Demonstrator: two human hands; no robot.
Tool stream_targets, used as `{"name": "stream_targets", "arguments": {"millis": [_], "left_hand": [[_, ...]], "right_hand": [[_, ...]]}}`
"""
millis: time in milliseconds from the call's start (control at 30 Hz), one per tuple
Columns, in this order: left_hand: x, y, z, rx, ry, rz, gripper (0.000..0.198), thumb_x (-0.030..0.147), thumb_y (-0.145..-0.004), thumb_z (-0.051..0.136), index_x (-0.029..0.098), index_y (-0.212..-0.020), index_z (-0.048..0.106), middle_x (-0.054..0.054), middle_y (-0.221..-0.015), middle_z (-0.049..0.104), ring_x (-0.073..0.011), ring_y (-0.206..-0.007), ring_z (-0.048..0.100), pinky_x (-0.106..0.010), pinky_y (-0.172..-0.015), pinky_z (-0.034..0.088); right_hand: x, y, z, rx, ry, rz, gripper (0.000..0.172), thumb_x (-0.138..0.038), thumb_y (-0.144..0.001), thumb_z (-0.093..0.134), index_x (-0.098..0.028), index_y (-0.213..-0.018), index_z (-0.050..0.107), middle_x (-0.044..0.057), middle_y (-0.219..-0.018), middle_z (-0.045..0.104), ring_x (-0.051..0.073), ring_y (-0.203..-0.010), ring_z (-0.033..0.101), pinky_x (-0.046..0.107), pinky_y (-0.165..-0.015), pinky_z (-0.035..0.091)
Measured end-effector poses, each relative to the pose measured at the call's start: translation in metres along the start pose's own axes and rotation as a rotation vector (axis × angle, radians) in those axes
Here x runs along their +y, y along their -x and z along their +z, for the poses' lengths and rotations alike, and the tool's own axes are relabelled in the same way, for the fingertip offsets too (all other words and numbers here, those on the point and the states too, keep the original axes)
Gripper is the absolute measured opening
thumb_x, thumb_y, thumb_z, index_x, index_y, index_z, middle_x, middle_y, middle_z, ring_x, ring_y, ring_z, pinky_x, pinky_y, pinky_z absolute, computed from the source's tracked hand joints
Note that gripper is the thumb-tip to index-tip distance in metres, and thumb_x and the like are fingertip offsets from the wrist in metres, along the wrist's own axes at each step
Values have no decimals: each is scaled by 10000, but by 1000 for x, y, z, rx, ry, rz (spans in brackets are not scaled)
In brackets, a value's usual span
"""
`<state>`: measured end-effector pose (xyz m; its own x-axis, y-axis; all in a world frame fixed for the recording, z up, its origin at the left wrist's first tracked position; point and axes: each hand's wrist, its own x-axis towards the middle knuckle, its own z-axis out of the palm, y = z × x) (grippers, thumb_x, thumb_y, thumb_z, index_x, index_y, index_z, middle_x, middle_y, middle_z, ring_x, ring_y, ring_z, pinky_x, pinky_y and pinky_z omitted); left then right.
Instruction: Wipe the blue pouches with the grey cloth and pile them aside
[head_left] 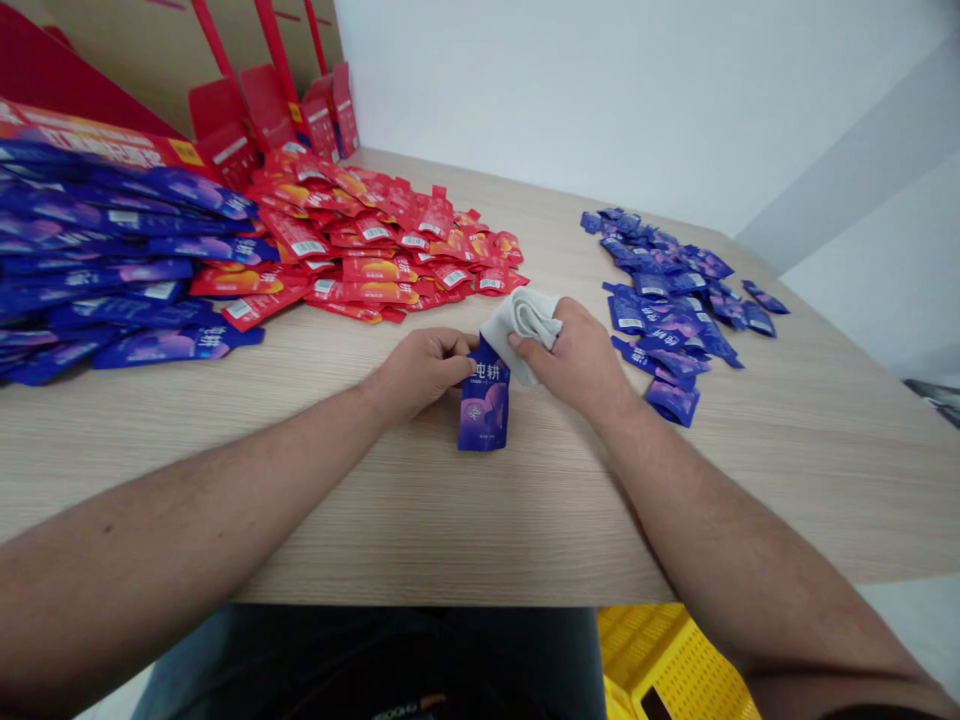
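Bare forearms reach across the tabletop – the left grip is closed on the top of a blue sachet lying on the wood, and the right grip bunches a white cloth against it. Red sachets lie heaped ahead, more blue sachets to the right.

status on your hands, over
Left hand pinching blue sachet at top. Right hand gripping white cloth against sachet. Loose blue sachets just beyond right hand.
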<state>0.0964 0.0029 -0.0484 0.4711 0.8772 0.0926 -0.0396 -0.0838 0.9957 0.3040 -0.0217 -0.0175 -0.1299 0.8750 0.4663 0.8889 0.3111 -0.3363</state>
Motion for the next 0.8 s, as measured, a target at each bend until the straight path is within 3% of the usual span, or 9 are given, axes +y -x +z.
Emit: {"name": "stream_targets", "arguments": {"millis": [100, 233, 333, 467, 600, 800], "left_hand": [[-2, 0, -1, 10, -98, -5, 217, 270, -684, 679, 195, -584, 501, 30, -611, 531, -111, -602, 461, -260, -592, 363], [-4, -1, -2, -15, -71, 33, 240, 268, -690, 667, 194, -574, 472, -5, -733, 626, -130, -688, 554, -271, -645, 424], [-6, -1, -4, 2, -187, 12, 216, 287, -696, 677, 199, -595, 508, 10, -655, 586, -131, -640, 521, -275, -622, 422], [-6, -1, -4, -33, -137, 54, 237, 289, -711, 658, 199, -591, 475, -43, -839, 703, -165, -781, 618, -291, -695, 470], [-3, 1, -3, -70, -195, 58, 217, 262, -713, 649, 195, -586, 487, -27, -781, 691, -154, -750, 615, -286, -703, 460], [2, 4, 1, -90, -74, 30, 210, 239, -705, 660, 185, -603, 484, -89, -1025, 778, -189, -897, 688, -290, -746, 481]], "right_hand": [[0, 0, 0, -30, -9, -25, 224, -444, -859, 619, -244, -859, 519, 82, -889, 639, 266, -840, 591, 386, -728, 465], [1, -1, 0, -17, -12, 17, 227, -444, -858, 614, -244, -847, 509, 80, -867, 632, 268, -832, 591, 388, -727, 465], [1, -1, 0, -48, -20, -10, 238, -454, -851, 623, -240, -862, 521, 80, -888, 639, 268, -843, 595, 392, -742, 471], [3, -2, 1, -14, 27, 62, 216, -430, -869, 606, -226, -868, 535, 105, -912, 641, 289, -885, 606, 411, -772, 473], [5, -2, 1, -44, 6, -62, 195, -397, -873, 615, -214, -935, 587, 113, -959, 652, 299, -947, 610, 426, -824, 485], [3, -1, -9, 53, 9, -19, 179, -408, -882, 624, -238, -916, 583, 85, -918, 656, 290, -916, 609, 425, -810, 510]]}}
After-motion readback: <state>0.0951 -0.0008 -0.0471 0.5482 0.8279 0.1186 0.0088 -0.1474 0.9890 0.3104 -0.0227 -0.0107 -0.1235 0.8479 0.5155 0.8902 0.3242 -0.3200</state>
